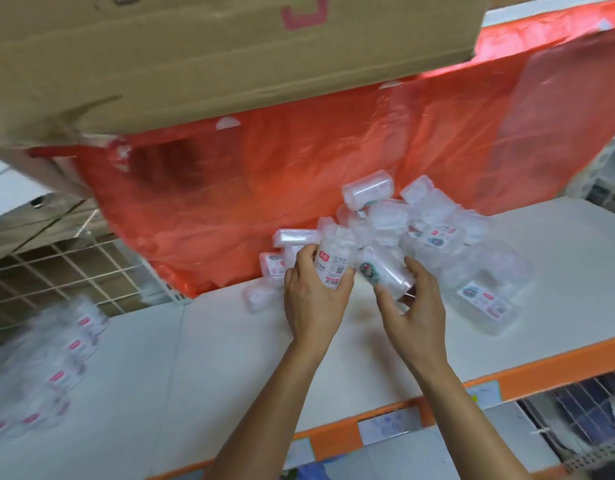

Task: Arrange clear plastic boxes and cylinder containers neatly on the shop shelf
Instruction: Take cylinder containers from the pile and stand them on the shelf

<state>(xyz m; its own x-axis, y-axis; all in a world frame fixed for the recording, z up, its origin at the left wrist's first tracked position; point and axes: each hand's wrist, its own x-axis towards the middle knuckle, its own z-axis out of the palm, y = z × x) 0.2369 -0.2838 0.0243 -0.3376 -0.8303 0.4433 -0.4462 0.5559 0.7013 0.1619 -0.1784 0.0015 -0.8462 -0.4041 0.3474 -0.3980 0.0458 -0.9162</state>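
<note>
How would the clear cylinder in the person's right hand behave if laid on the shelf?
The clear cylinder looks round and smooth, so on its side it would probably roll on the flat white shelf. It seems see-through and empty, so likely light. The right hand wraps it easily; glossy plastic may slip.
</note>
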